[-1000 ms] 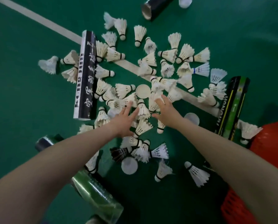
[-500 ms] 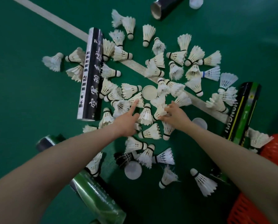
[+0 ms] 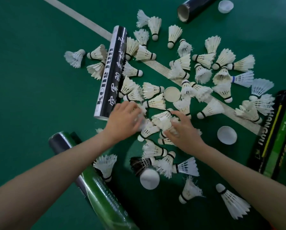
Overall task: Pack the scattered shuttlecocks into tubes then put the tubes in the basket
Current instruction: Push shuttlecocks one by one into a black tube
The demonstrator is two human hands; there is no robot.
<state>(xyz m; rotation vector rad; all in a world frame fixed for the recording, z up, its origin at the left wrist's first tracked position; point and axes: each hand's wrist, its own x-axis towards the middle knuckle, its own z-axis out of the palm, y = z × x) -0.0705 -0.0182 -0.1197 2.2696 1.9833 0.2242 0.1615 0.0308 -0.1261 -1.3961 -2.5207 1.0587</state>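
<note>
Many shuttlecocks (image 3: 153,92) lying sideways, left hand (image 3: 124,121) curled over one, right hand (image 3: 184,132) gripping another, cork pointing far-right

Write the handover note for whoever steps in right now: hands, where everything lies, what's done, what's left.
Left hand: down on the shuttlecocks mid-pile; too blurred to tell its grip.
Right hand: fingers curled round a shuttlecock.
The other shuttlecocks lie scattered over the green floor.
Four tubes lie flat: black-and-white tube, green tube, black tube, black-and-yellow tube. Loose caps lie among them.
Done: no shuttlecock visibly in a tube.
Left: fill the tubes, then put them in the basket, which is all but out of frame.
</note>
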